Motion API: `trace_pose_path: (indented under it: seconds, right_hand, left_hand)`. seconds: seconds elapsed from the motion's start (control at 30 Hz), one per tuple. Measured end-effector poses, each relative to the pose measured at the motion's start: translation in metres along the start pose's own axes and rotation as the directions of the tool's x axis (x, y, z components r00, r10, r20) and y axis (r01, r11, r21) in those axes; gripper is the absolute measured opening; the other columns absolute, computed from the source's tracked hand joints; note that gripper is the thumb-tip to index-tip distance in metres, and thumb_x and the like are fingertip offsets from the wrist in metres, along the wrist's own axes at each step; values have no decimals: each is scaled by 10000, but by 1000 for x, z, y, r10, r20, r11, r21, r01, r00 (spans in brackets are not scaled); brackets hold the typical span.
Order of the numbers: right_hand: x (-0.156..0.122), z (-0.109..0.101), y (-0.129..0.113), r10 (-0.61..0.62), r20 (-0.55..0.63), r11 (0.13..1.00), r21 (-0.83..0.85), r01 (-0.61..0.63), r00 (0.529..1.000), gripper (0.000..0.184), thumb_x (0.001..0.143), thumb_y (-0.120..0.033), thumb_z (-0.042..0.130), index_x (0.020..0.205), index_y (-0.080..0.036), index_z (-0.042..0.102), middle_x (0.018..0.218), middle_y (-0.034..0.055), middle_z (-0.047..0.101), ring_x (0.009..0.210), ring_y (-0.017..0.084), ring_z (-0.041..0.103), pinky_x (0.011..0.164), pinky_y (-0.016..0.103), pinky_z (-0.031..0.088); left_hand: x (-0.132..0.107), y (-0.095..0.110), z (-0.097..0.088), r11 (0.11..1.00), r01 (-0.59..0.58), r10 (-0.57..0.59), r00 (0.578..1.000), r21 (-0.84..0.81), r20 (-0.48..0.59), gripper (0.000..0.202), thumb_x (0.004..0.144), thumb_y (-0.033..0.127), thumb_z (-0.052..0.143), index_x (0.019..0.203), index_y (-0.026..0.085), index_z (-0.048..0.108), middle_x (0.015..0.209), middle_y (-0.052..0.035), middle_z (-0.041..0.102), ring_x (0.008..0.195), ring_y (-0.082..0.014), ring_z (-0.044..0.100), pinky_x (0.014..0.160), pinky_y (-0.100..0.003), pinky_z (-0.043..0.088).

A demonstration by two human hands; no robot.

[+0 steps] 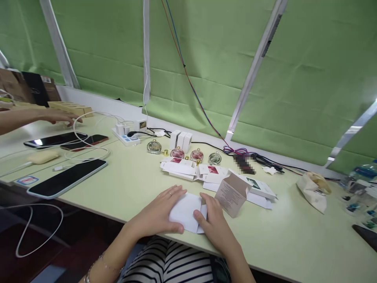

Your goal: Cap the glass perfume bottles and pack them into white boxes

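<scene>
A white folding carton point(185, 212) lies on the table near its front edge, between my two hands. My left hand point(160, 214) grips the carton's left side, fingers along the far edge and thumb at the near edge. Around the right end, by an end flap, my right hand point(216, 222) is closed, its thumb on the flap. Just right of that hand stands an open beige printed carton point(232, 194). Behind it lie flattened white cartons with red pictures point(179, 168) and one with a dark green picture point(260, 188). Several round glass bottles point(196, 155) stand farther back.
At left, a phone point(69, 179), more phones and white charging cables surround a power strip point(126, 137). Small white boxes point(181, 140) stand near the wall. A cloth pouch point(313, 190) lies at right. Another person's hand point(59, 116) reaches in at far left.
</scene>
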State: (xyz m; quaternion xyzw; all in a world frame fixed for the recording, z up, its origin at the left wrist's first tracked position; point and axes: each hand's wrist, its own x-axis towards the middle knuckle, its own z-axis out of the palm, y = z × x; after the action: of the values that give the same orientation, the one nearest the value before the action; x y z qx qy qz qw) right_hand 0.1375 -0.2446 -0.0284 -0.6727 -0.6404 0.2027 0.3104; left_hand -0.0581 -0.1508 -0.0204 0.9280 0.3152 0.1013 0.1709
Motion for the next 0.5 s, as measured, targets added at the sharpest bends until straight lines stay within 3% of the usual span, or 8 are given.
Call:
trace_pose_path:
  seconds: [0.13,0.27,0.5]
  right_hand:
    - [0,-1,-6,-25,66,994,-108,32,998,681,798,-520,499,1358,-164,344,1382,85,404,1275,274,285,1057,408,215]
    - [1,-2,-6,-48,110,987,-149,64,993,868,625,-509,681,1355,-178,348,1384,89,392,1263,291,288,1052,416,214]
    - [-1,-4,-7,-85,140,992,-85,98,986,855,591,-394,712,1338,-193,349,1355,88,376,1273,264,284,1069,407,192]
  left_hand:
    - [-4,-2,0,1000,11,-11,1000,-3,4,1005,600,601,695,1411,179,278,1494,-144,212,1367,-327,176,1106,-474,196]
    - [-4,2,-3,1000,16,-16,1000,1,8,1037,601,607,688,1418,138,256,1488,-168,213,1360,-324,204,1107,-464,204]
    - [-3,4,-4,999,44,-43,999,-27,8,1057,604,579,701,1426,122,218,1496,-172,186,1363,-317,190,1100,-462,221]
